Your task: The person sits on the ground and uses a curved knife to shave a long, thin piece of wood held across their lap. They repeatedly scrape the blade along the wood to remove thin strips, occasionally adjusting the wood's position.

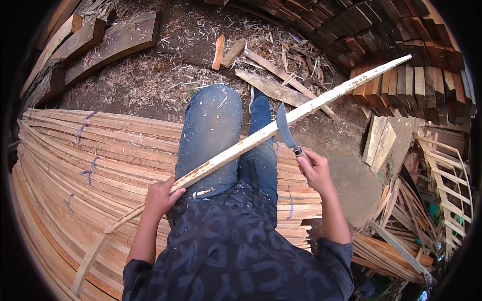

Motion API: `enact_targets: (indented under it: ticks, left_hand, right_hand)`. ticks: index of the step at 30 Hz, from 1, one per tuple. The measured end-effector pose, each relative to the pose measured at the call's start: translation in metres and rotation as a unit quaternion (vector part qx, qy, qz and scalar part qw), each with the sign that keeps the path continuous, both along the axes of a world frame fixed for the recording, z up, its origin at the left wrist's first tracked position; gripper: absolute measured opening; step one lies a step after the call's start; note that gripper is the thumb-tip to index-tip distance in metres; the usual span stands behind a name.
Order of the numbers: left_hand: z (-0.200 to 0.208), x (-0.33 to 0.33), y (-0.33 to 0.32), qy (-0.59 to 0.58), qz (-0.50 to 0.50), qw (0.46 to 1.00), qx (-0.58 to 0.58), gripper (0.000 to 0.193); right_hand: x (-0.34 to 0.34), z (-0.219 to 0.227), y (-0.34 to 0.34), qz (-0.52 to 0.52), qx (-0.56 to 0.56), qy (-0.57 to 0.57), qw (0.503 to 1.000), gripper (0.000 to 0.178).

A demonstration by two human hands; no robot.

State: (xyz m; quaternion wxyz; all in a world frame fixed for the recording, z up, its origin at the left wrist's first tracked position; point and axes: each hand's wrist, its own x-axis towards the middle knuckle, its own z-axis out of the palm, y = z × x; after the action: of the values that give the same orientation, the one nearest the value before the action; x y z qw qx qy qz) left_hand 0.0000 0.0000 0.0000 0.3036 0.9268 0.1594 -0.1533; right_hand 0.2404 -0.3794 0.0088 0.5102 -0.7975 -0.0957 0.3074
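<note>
A long, pale, peeled wooden pole (251,140) slants across my lap, from the lower left up to a tapered tip at the upper right. Near its lower end my left hand (161,197) is closed around it. My right hand (315,168) grips the dark handle of a knife (285,126) with a curved blade. That blade lies against the pole just beyond my knees, its tip pointing away from me. Small shavings cling to my jeans (208,130) and to my dark printed shirt.
Bundles of long thin wooden strips (100,175), tied with cords, lie beneath and beside me. Stacked timber (416,85) rises at the far right. Curved beams (115,45) rest at the far left. Shavings and offcuts (271,85) litter the ground ahead. A slatted wooden frame (447,185) leans at right.
</note>
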Motion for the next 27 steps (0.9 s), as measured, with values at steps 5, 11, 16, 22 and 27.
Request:
enact_targets:
  ticks: [5, 11, 16, 22, 27]
  left_hand:
    - [0.003, 0.006, 0.007, 0.002, 0.000, 1.000, -0.011, 0.039]
    - [0.001, 0.004, 0.004, -0.004, 0.005, 1.000, -0.012, 0.041]
    - [0.001, 0.007, 0.003, 0.011, 0.009, 1.000, -0.025, 0.040]
    - [0.000, 0.010, 0.004, 0.016, 0.016, 0.999, -0.033, 0.041]
    - [-0.002, 0.007, 0.003, -0.008, 0.004, 1.000, -0.019, 0.041]
  right_hand:
    - [0.014, -0.003, 0.017, -0.232, 0.150, 0.007, 0.961, 0.024]
    - [0.012, -0.014, 0.009, -0.082, 0.075, -0.003, 0.994, 0.028]
    - [-0.006, -0.013, 0.016, -0.051, 0.057, 0.059, 0.995, 0.028]
    - [0.018, -0.013, 0.016, -0.224, 0.161, 0.019, 0.961, 0.027]
    - [0.014, -0.015, 0.009, 0.077, 0.042, -0.015, 0.996, 0.028]
